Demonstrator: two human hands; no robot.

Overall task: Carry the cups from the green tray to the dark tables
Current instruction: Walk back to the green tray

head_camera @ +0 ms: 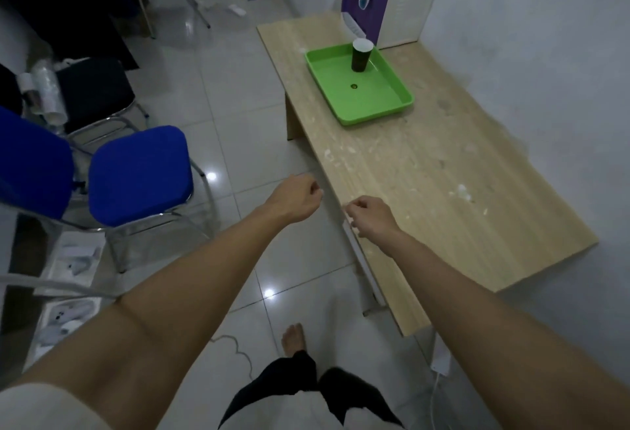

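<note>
Both hands — left (300, 199), right (370, 216) — loosely curled, empty, well apart from the cup (360, 55) on the green tray (381, 105).

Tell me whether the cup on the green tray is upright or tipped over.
Upright. The cup stands on its base in the far part of the tray, with its white rim facing up. Neither hand touches it.

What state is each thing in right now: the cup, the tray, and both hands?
cup: upright, standing in the tray's far part, untouched.
green tray: flat on the wooden table, holding only that one cup.
left hand: fingers loosely curled, holding nothing, over the floor.
right hand: fingers loosely curled, holding nothing, at the table's near edge.
</note>
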